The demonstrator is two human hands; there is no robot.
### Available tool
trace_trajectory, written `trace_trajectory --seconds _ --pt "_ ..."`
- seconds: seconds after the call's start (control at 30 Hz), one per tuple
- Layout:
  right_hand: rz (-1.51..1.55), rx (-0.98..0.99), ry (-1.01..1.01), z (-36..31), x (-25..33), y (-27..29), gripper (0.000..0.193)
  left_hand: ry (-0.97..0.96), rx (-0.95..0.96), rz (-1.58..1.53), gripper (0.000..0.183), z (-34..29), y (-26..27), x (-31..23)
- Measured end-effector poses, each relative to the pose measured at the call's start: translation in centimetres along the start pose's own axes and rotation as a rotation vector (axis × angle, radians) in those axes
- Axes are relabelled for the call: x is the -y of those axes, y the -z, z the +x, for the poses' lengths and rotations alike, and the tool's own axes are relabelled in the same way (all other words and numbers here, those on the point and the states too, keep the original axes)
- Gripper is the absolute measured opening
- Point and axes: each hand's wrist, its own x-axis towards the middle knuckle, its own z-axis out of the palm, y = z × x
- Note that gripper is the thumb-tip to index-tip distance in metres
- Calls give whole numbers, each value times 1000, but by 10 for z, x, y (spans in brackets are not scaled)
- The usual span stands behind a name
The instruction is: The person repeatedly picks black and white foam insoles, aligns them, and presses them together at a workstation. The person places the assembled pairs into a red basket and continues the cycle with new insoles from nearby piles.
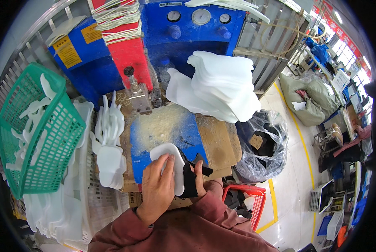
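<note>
A flat white foot-shaped board (171, 152) is tilted up in front of me, close over the near edge of the dusty blue plate (183, 134). My left hand (157, 185) presses on its face with the fingers extended, the thumb side hidden behind. Along the board's right edge runs a black fabric piece (189, 181), its loose flaps sticking out to the right. My right hand (199, 180) pinches this fabric from the right side. How far the fabric wraps around the board's back is hidden.
White boards are piled behind the plate (221, 84) and stacked left of it (110, 164). A green basket (49, 143) stands at left. A bag-lined bin (276, 143) and a red crate (257, 195) with dark pieces sit at right. A metal clamp (139, 98) rises behind the plate.
</note>
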Motion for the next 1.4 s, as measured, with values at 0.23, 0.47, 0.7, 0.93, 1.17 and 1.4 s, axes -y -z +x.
trace_trajectory --seconds 0.23,0.47,0.7,0.93,1.17,1.4 --pt "-24 -25 -4 1 -2 -8 85 -35 -27 62 48 5 -13 7" --pt "-11 -21 7 2 -2 -6 79 -35 -112 37 45 9 -24 11" --pt "-246 -199 86 1 -5 -12 73 -5 -46 80 46 11 -32 10" --pt "209 -43 159 3 17 5 94 326 -171 -391 37 -1 -20 39" --pt "242 61 127 7 2 20 102 774 -65 -881 25 -23 -25 70" --pt "32 -118 110 6 -1 12 101 793 -125 -985 19 -27 -23 68"
